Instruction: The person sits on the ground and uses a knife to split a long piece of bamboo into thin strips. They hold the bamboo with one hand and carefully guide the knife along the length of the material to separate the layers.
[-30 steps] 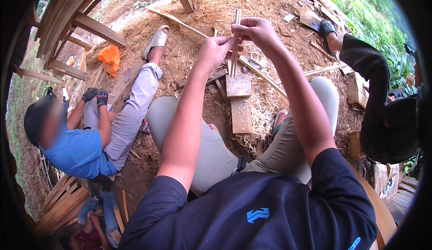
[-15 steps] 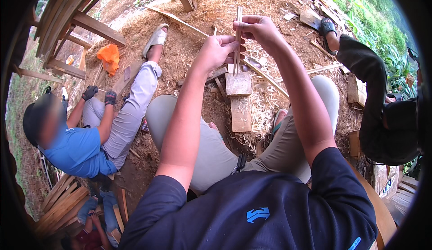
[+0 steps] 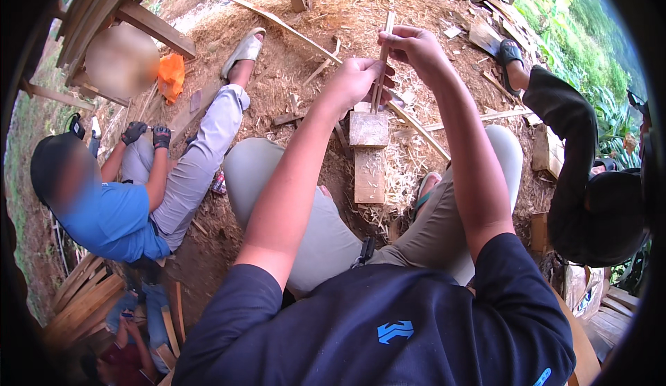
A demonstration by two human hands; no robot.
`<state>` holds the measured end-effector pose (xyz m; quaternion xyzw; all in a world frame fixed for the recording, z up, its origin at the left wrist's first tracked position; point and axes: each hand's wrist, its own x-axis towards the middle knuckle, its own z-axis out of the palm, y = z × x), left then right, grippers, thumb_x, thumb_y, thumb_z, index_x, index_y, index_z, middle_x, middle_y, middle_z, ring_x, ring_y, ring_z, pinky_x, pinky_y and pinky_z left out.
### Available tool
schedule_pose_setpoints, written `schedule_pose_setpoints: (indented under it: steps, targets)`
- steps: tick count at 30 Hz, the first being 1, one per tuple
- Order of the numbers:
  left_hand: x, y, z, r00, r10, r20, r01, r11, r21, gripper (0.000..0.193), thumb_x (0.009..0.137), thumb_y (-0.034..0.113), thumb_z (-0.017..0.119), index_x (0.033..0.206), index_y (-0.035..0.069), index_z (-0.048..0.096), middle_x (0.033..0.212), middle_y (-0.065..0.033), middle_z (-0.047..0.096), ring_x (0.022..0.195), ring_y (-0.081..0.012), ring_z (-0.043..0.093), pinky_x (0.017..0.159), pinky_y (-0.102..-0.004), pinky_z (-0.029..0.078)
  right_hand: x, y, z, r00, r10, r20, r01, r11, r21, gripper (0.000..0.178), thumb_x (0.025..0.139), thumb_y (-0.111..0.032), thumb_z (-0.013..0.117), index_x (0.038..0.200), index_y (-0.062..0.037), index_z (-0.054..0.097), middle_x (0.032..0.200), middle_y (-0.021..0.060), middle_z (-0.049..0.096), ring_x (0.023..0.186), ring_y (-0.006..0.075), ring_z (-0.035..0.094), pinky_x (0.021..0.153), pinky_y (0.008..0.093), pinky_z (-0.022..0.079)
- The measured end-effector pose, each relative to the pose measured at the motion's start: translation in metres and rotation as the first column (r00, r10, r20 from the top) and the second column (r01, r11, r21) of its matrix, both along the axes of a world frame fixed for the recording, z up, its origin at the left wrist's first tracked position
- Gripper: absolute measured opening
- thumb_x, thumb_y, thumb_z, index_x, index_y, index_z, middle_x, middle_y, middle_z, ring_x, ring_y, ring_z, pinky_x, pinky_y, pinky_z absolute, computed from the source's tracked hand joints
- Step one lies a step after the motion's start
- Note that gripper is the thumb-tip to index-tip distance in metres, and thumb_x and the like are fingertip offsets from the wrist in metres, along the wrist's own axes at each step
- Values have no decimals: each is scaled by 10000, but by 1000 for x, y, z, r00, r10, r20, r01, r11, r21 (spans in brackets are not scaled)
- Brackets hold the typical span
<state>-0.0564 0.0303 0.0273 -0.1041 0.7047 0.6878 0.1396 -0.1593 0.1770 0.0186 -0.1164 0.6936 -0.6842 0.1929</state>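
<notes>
The brown dirt ground (image 3: 277, 84) carries pale wood shavings (image 3: 398, 181), a long wooden strip (image 3: 286, 30) and an orange sheet (image 3: 171, 78), perhaps plastic or cloth.

No words or numbers can be read; an angular bright-blue emblem (image 3: 395, 331) is printed on the front of the dark navy T-shirt (image 3: 451, 316), and a smaller light-blue mark (image 3: 544, 376), too indistinct to be read, is borne farther right
</notes>
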Motion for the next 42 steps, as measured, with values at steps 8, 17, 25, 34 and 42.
schedule_pose_setpoints:
  steps: [8,17,25,34,42]
  targets:
    - [2,1,11,992,-40,-116,32,997,-67,298,1054,338,420,931,103,558,689,52,427,561,-93,381,518,-250,359,3,9,22,1000,14,3,-12,947,-322,147,911,-172,714,955,-41,667,913,32,645,816,106,597,771,253,477]
    - [12,-19,20,922,-347,-169,315,930,-190,463,1036,450,469,1216,56,633,816,-1,565,710,-113,500,652,-284,431,23,15,40,897,434,-86,-439,897,-48,144,935,-146,677,1001,-18,671,1000,39,672,907,106,638,810,270,505]
    - [9,-36,26,936,-315,-156,245,903,-353,545,967,590,525,1188,120,688,950,-62,667,843,-165,588,765,-337,481,20,24,52,898,425,-108,-416,904,102,240,911,-167,715,997,57,714,916,109,721,878,198,720,815,304,591]
    - [6,-79,17,944,-60,-324,-143,810,-568,511,959,474,593,1298,91,617,1307,-179,630,1252,-287,585,1050,-457,469,4,18,6,940,315,-130,-304,948,96,197,887,-103,732,1038,24,721,976,138,743,866,177,730,778,258,617]
    - [18,-150,0,766,447,-463,-537,840,-78,216,924,199,649,1086,59,670,893,0,647,774,-95,575,667,-250,455,26,-6,-93,959,282,-37,-196,749,633,141,864,-138,749,979,-59,764,834,79,747,687,80,694,603,192,567]
